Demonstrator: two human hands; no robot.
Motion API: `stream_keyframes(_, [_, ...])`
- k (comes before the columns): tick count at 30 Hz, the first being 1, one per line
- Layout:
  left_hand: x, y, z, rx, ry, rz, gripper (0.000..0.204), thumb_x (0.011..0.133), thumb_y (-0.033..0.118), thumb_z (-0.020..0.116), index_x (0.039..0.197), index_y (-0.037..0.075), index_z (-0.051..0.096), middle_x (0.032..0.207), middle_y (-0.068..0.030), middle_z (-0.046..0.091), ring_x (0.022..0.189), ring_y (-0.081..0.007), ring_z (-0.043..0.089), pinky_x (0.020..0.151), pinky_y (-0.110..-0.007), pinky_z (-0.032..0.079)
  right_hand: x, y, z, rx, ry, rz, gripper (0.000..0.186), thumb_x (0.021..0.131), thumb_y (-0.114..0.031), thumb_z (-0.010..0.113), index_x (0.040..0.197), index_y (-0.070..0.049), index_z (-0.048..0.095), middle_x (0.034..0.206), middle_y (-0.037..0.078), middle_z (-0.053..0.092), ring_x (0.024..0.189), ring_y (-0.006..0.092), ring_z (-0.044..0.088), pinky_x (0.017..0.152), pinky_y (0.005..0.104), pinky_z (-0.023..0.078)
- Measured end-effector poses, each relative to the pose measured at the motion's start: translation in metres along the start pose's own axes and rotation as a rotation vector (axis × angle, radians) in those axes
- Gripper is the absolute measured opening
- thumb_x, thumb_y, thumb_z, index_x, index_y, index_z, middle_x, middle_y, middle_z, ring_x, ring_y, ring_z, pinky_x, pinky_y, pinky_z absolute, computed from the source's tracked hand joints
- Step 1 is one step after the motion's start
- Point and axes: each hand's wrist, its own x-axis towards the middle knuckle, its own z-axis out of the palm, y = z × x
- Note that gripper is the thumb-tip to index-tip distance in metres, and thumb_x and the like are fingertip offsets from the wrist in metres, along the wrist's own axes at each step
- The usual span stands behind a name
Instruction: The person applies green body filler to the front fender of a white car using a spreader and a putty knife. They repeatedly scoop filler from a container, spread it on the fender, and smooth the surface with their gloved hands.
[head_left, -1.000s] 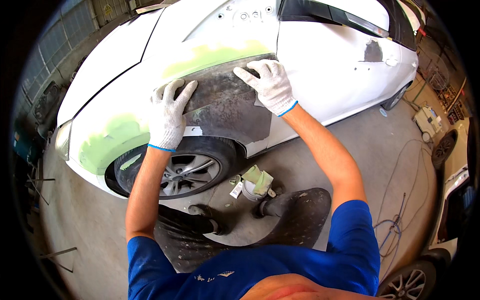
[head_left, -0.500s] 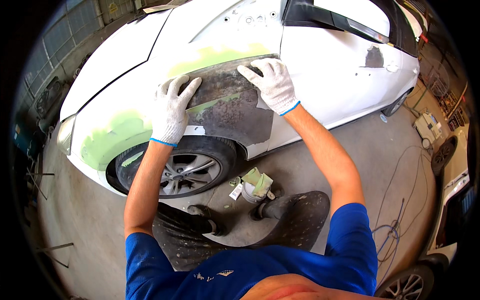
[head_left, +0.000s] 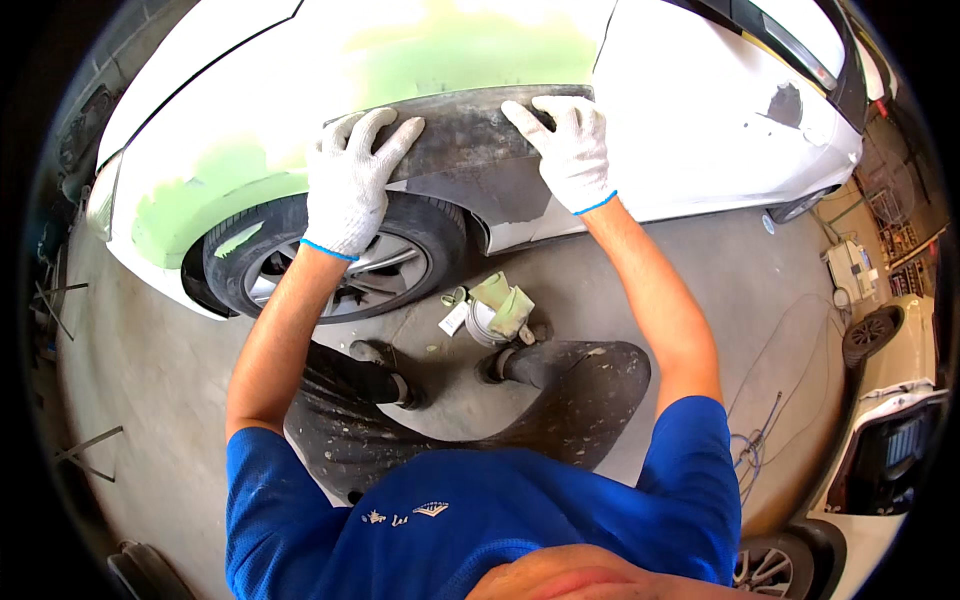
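Both my hands, in white knit gloves with blue cuffs, grip a long dark grey flexible strip (head_left: 460, 130) resembling a filler spreader, pressed flat along the white car's front fender. My left hand (head_left: 352, 185) holds its left end, above the front wheel (head_left: 440, 240). Near the door gap, my right hand (head_left: 575, 155) grips the right end, thumb on the face and fingers over the upper edge. Above the strip spreads smooth light green filler (head_left: 450, 50). A dark grey bare patch (head_left: 500, 190) shows beneath it. What lies behind the strip is hidden.
On the floor by my feet stands a round can (head_left: 483, 322) with green-smeared pieces (head_left: 510, 305) on top. A hose (head_left: 757, 440) and cable lie on the right, near another vehicle (head_left: 890, 400). Metal stand legs (head_left: 88, 445) jut in at left.
Both hands have drawn the strip down the fender, over part of the dark patch. More green filler now shows above it. The view has tilted downward.
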Motion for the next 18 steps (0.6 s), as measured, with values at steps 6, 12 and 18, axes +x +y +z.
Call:
stream_keyframes(6, [0.025, -0.001, -0.021, -0.056, 0.036, 0.031, 0.071, 0.071, -0.006, 0.060, 0.136, 0.022, 0.064, 0.131, -0.0079, 0.060, 0.121, -0.0323, 0.055, 0.103, -0.045, 0.045, 0.016, 0.022, -0.014, -0.046, -0.039, -0.025, 0.062, 0.083, -0.009, 0.063, 0.140, -0.033, 0.060, 0.116, 0.001, 0.057, 0.109, 0.0257, 0.055, 0.093, 0.0460, 0.045])
stream_keyframes(12, [0.050, -0.024, -0.012, -0.008, 0.042, 0.048, 0.077, 0.071, -0.007, 0.065, 0.141, 0.024, 0.060, 0.135, -0.0071, 0.057, 0.123, -0.0326, 0.052, 0.105, -0.047, 0.043, 0.042, 0.037, -0.007, -0.055, -0.008, -0.019, 0.065, 0.083, -0.007, 0.061, 0.142, -0.034, 0.057, 0.118, 0.002, 0.057, 0.110, 0.0271, 0.055, 0.093, 0.0472, 0.045])
stream_keyframes(18, [0.053, -0.030, -0.003, 0.056, 0.063, 0.025, 0.078, 0.072, -0.013, 0.063, 0.139, 0.027, 0.063, 0.133, -0.0069, 0.060, 0.122, -0.0323, 0.054, 0.106, -0.045, 0.044, 0.049, 0.042, 0.002, -0.096, 0.015, -0.040, 0.061, 0.085, -0.010, 0.062, 0.140, -0.035, 0.060, 0.117, 0.003, 0.059, 0.108, 0.0265, 0.056, 0.093, 0.0458, 0.045])
